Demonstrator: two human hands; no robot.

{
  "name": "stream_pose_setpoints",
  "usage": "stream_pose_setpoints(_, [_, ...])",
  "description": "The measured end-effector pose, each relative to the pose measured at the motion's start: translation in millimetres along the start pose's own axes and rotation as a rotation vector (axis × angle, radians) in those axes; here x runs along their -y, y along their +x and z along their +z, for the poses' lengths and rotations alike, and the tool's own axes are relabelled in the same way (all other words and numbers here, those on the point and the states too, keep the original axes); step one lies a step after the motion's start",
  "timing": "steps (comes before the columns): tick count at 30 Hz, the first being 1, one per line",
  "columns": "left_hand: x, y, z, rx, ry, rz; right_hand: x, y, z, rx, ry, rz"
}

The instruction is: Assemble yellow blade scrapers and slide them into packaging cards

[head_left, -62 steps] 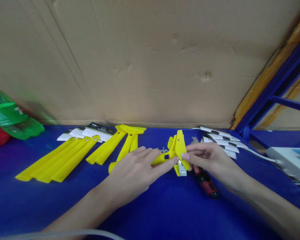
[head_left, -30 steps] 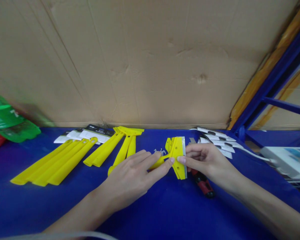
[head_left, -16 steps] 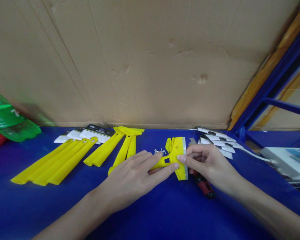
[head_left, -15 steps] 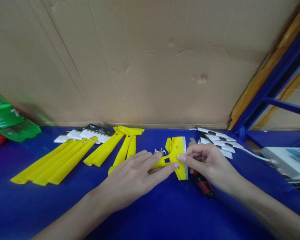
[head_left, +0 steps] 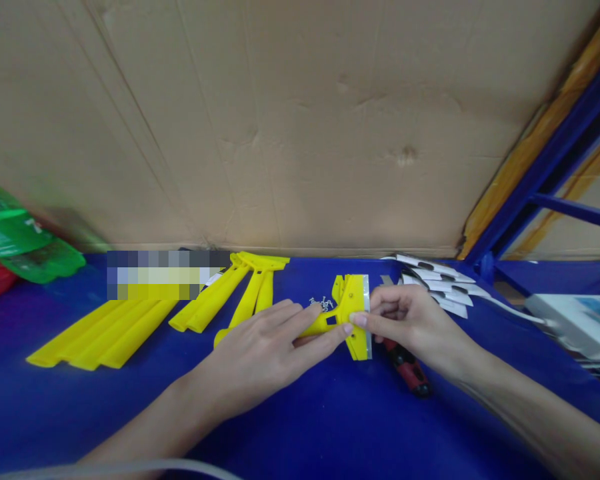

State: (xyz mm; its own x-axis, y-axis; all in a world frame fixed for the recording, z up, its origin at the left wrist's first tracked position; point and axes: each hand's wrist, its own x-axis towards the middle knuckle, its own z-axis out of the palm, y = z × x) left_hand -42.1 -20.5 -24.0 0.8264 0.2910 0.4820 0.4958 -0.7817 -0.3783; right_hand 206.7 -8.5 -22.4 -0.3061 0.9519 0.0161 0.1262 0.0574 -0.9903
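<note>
A yellow scraper with a metal blade strip along its right edge lies between my hands, just above the blue table. Around its handle my left hand is closed, the thumb reaching to the head. My right hand pinches the head and blade edge between thumb and fingers; the fingers behind are partly hidden. Just behind the scraper lies a small pile of screws. Under my right hand, a red and black screwdriver rests on the table, its upper end covered.
Yellow scraper handles lie in a row at left, with more yellow scraper parts beside them. White cards are stacked at right near a white power strip. A green bottle lies far left; cardboard stands behind.
Both hands keep their hold on the scraper, which has shifted very slightly left. The right thumb sits a little further left on the head. A pale cord now shows at the bottom left.
</note>
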Motion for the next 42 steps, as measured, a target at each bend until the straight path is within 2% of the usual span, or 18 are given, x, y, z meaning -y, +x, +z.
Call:
stream_pose_setpoints(4, [-0.3,2.9,-0.3,-0.039,-0.014,0.010,0.2,2.4,1.0,0.024,0.005,-0.002])
stream_pose_setpoints(11, [8.8,-3.7,-1.8,-0.035,0.017,0.025,1.4,12.5,5.7,0.040,-0.053,-0.017])
stream_pose_setpoints(14, [16.6,-10.1,-9.0,-0.045,0.012,-0.024,5.0,24.0,7.9,0.063,-0.079,-0.106])
stream_pose_setpoints(16, [23.1,-15.1,-14.4,-0.027,0.010,-0.084,5.7,33.7,6.8,0.057,-0.020,-0.193])
stream_pose_setpoints(18, [30.1,-21.0,-17.8,-0.005,-0.013,-0.133,3.4,42.8,3.7,-0.058,0.052,-0.249])
stream_pose_setpoints(20, [36.3,-27.6,-18.3,0.032,-0.051,-0.166,-1.5,48.7,-0.3,-0.124,-0.138,-0.277])
stream_pose_setpoints(24, [40.9,-37.2,-16.3,0.174,-0.103,-0.212,-12.0,48.8,-4.1,0.010,-0.723,-0.390])
stream_pose_setpoints(27, [38.9,-37.3,-18.0,0.251,-0.112,-0.231,-15.6,45.5,-0.8,0.068,-0.974,-0.433])
stream_pose_setpoints(35, [37.6,-29.8,-21.4,0.327,-0.121,-0.263,-15.3,47.6,8.0,0.151,-1.119,-0.544])
stream_pose_setpoints(42, [34.3,-33.1,-16.3,0.314,-0.139,-0.252,-12.8,44.2,8.2,0.195,-1.133,-0.576])
